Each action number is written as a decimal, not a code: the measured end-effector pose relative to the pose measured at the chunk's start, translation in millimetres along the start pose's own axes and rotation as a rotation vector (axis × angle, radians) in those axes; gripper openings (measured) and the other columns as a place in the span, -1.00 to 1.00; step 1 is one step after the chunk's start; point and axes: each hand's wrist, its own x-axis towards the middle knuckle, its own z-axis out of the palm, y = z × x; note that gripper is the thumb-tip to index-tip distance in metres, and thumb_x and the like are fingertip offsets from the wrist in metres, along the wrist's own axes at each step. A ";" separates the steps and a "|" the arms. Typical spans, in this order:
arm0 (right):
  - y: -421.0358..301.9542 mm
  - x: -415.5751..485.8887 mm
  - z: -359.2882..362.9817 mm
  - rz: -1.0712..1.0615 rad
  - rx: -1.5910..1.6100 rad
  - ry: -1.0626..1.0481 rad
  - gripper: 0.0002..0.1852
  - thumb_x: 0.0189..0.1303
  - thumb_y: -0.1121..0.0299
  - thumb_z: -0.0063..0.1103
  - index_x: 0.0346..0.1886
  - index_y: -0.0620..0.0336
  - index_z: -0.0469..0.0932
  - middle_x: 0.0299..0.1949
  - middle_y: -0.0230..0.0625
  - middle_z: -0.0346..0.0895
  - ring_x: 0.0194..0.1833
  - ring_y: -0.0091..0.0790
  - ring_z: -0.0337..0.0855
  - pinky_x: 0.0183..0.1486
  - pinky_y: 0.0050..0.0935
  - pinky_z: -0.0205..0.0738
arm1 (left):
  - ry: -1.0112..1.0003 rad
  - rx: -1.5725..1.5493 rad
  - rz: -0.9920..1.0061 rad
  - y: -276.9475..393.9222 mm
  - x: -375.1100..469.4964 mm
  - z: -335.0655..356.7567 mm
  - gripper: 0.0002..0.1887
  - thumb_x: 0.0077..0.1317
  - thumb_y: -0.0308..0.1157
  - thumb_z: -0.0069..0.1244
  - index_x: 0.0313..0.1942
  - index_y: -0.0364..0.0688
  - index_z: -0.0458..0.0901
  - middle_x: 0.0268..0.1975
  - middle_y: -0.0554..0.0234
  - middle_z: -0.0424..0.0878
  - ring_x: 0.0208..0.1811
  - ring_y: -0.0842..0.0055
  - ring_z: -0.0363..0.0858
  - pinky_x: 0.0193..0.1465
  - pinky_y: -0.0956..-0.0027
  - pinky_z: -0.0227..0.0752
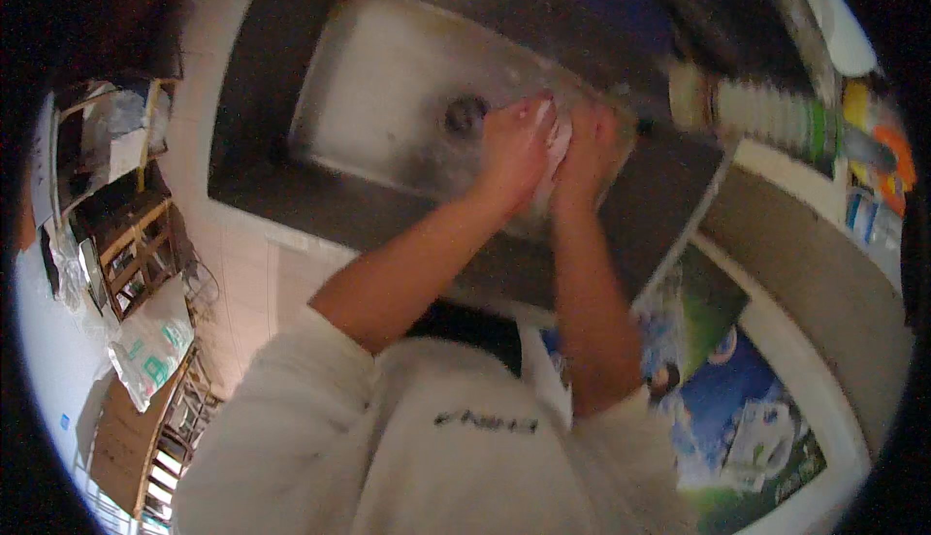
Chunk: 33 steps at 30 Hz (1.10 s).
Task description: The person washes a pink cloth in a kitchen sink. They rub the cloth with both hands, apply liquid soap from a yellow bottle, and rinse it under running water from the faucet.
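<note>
Both of my hands are low inside a dark-walled sink (pixel 349 207), whose pale floor (pixel 364 77) has a round drain (pixel 465 114). My left hand (pixel 518 143) is closed on a wet-looking whitish cloth (pixel 558 138), just right of the drain. Against the cloth's other side presses my right hand (pixel 590 141), fingers curled and blurred. Only a strip of cloth shows between the hands; the rest is hidden by the fingers. A pale, blurred edge shows beside the right hand, and I cannot tell what it belongs to.
Right of the sink lies a ribbed, pale plastic container with a green band (pixel 764 109). An orange item (pixel 891 164) is beyond it. Blue and green printed packaging (pixel 742 404) is at lower right. On the left are wooden furniture (pixel 138 255) and a white plastic bag (pixel 154 342).
</note>
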 end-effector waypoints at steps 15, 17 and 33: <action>7.6 4.2 -7.8 0.019 0.286 0.040 -0.81 0.02 0.32 0.04 -0.57 0.23 0.38 -0.60 -0.22 0.39 -0.56 -0.35 0.31 -0.45 -0.34 0.27 | 0.095 -0.185 -0.227 19.3 -17.9 21.1 -0.73 0.27 -0.24 -0.24 -0.34 -0.26 0.51 -0.44 0.20 0.54 -0.43 0.46 0.45 -0.36 0.31 0.31; -8.8 -8.5 3.0 -0.446 -0.645 0.380 -0.80 0.01 0.31 0.05 -0.57 0.23 0.37 -0.58 -0.21 0.41 -0.57 -0.34 0.31 -0.45 -0.32 0.28 | -0.019 -0.097 -0.080 25.3 -14.5 18.9 -0.72 0.26 -0.22 -0.22 -0.32 -0.26 0.50 -0.36 0.21 0.53 -0.38 0.53 0.41 -0.36 0.34 0.30; 99.5 -1.1 21.1 0.312 0.351 0.025 -0.83 0.08 0.32 0.06 -0.42 0.23 0.38 -0.43 -0.32 0.38 -0.41 -0.32 0.38 -0.33 -0.38 0.34 | -0.020 -0.056 -0.314 -52.2 -12.5 -18.3 -0.76 0.21 -0.26 -0.11 -0.22 -0.21 0.49 -0.23 0.23 0.52 -0.23 0.46 0.51 -0.24 0.34 0.42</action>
